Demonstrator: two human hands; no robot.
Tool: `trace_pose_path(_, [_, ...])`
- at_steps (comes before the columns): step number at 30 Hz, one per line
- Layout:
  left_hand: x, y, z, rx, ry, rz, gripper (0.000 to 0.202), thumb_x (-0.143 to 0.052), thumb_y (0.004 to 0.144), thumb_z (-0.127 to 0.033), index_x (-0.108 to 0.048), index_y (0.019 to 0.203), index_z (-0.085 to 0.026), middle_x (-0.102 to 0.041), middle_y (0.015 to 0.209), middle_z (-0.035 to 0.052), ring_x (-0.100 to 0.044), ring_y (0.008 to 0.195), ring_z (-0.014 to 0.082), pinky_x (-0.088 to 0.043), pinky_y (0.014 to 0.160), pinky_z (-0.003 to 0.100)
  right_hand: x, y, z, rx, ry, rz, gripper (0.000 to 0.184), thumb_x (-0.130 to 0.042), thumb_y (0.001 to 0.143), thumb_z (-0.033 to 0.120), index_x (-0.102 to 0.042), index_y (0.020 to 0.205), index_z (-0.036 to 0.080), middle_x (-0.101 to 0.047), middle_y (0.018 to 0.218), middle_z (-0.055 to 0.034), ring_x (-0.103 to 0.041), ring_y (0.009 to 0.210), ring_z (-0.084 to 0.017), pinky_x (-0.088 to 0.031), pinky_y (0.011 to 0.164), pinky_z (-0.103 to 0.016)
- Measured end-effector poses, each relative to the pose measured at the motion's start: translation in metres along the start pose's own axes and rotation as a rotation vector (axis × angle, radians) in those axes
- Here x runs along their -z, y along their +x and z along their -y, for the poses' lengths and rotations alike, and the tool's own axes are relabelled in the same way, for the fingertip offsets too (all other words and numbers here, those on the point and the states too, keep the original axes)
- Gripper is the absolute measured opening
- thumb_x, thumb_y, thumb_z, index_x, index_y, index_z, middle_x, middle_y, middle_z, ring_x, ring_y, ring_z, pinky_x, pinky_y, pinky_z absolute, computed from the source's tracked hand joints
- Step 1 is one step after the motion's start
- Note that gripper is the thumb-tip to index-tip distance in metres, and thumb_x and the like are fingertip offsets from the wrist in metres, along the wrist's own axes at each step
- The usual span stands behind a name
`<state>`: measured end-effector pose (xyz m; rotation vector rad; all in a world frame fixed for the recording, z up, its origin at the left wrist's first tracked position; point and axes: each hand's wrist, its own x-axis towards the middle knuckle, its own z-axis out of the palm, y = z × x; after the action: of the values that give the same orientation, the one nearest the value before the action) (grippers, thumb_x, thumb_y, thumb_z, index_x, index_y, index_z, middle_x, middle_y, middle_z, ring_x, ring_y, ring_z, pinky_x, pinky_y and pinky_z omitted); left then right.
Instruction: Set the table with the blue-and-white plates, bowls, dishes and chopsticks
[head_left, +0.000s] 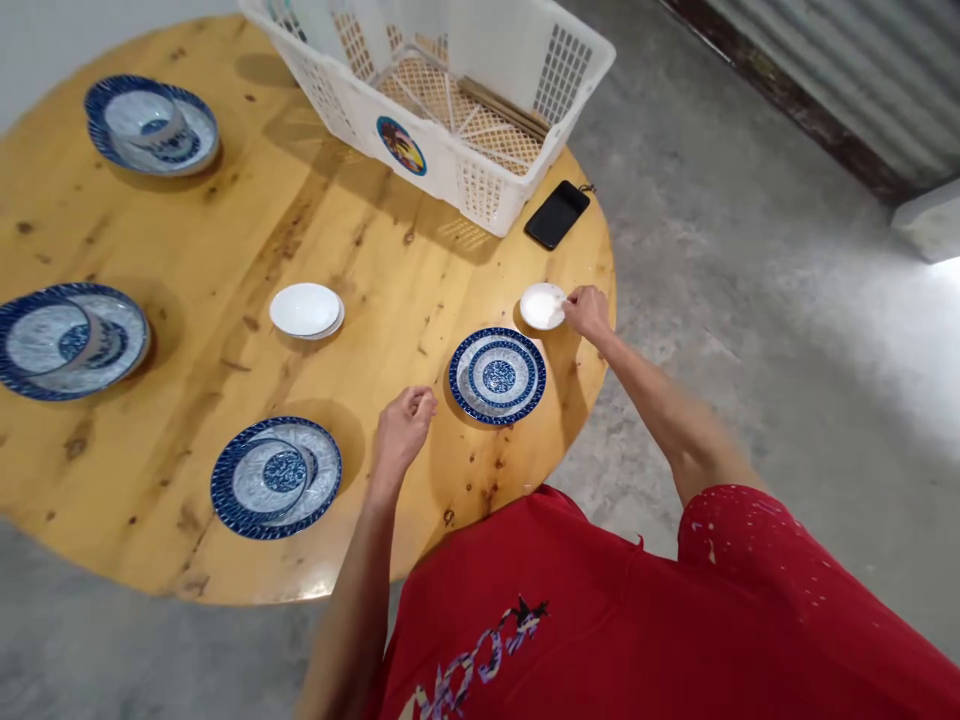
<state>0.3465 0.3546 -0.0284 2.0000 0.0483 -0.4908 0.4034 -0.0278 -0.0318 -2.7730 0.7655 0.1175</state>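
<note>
My right hand [588, 312] pinches the right rim of a small white dish [538, 305] near the table's right edge. A faint pale patch shows inside the dish by the fingertips; I cannot make out what it is. My left hand [406, 425] hovers over the wood with its fingers curled and nothing visible in them. Between the hands sits a blue-and-white plate [459, 394] with a matching bowl [499, 376] on it. Left of my left hand is another patterned plate [240, 515] carrying a bowl [274, 475]. Small white dishes [304, 309] lie stacked mid-table.
A white plastic crate [442, 160] with wooden sticks [502, 107] inside stands at the far side. Beside it lies a black phone [557, 214]. Two more plates with bowls, one at the far left [135, 345] and one at the back left [206, 150], rest on the round wooden table [187, 260].
</note>
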Motion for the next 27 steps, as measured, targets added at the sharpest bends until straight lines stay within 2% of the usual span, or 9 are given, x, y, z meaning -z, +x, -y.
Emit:
trace_pose_path(8, [0.001, -0.013, -0.004, 0.051, 0.0, -0.039, 0.03, -0.054, 0.084, -0.042, -0.066, 0.096, -0.018, -0.073, 0.089, 0.007, -0.072, 0.078, 0.0196, -0.055, 0.075, 0.029, -0.003, -0.012, -0.004, -0.023, 0.044, 0.066, 0.025, -0.05, 0.08, 0.013, -0.072, 0.092, 0.015, -0.073, 0.103, -0.0173, -0.066, 0.1, -0.032, -0.05, 0.082, -0.037])
trace_pose_path(12, [0.002, -0.015, -0.007, 0.081, -0.009, -0.059, 0.03, -0.055, 0.082, -0.041, -0.066, 0.096, -0.017, -0.073, 0.089, 0.007, -0.072, 0.079, 0.0196, -0.055, 0.076, 0.03, -0.004, -0.013, -0.005, -0.013, 0.07, 0.057, 0.023, -0.051, 0.081, 0.014, -0.071, 0.091, 0.017, -0.073, 0.101, -0.0164, -0.066, 0.101, -0.032, -0.05, 0.083, -0.038])
trace_pose_path(17, [0.009, -0.015, -0.006, 0.067, -0.037, -0.054, 0.033, -0.055, 0.081, -0.043, -0.066, 0.097, -0.016, -0.073, 0.089, 0.0076, -0.072, 0.078, 0.0191, -0.056, 0.075, 0.029, -0.002, -0.014, -0.01, -0.073, 0.086, 0.035, 0.022, -0.054, 0.084, 0.023, -0.071, 0.097, 0.018, -0.073, 0.104, -0.0148, -0.065, 0.099, -0.031, -0.05, 0.083, -0.038])
trace_pose_path(20, [0.025, -0.011, -0.007, 0.042, -0.032, -0.093, 0.032, -0.056, 0.081, -0.042, -0.066, 0.097, -0.016, -0.073, 0.089, 0.007, -0.072, 0.078, 0.0188, -0.056, 0.074, 0.028, 0.01, -0.014, -0.007, -0.083, 0.069, -0.051, 0.027, -0.052, 0.089, 0.032, -0.068, 0.104, 0.016, -0.072, 0.104, -0.0164, -0.065, 0.101, -0.032, -0.049, 0.085, -0.041])
trace_pose_path(22, [0.042, -0.007, -0.008, 0.026, -0.029, -0.156, 0.032, -0.056, 0.081, -0.042, -0.066, 0.098, -0.017, -0.073, 0.09, 0.0069, -0.072, 0.078, 0.0184, -0.056, 0.074, 0.028, 0.021, -0.012, 0.006, -0.033, 0.075, -0.112, 0.029, -0.048, 0.091, 0.032, -0.067, 0.106, 0.016, -0.072, 0.101, -0.0163, -0.066, 0.1, -0.033, -0.049, 0.086, -0.042])
trace_pose_path(24, [0.064, 0.002, -0.007, 0.013, -0.016, -0.216, 0.032, -0.055, 0.082, -0.042, -0.066, 0.098, -0.016, -0.073, 0.09, 0.0071, -0.072, 0.078, 0.0184, -0.056, 0.073, 0.027, 0.029, -0.01, 0.031, 0.057, 0.101, -0.147, 0.03, -0.046, 0.091, 0.03, -0.068, 0.104, 0.015, -0.073, 0.099, -0.0157, -0.066, 0.098, -0.032, -0.049, 0.086, -0.042])
trace_pose_path(27, [0.103, 0.025, -0.002, -0.001, 0.043, -0.305, 0.03, -0.053, 0.082, -0.039, -0.066, 0.094, -0.015, -0.074, 0.087, 0.0085, -0.072, 0.076, 0.0199, -0.056, 0.073, 0.029, 0.026, -0.008, 0.089, 0.247, 0.154, -0.097, 0.032, -0.043, 0.089, 0.028, -0.07, 0.099, 0.015, -0.073, 0.094, -0.0137, -0.068, 0.092, -0.03, -0.051, 0.082, -0.041])
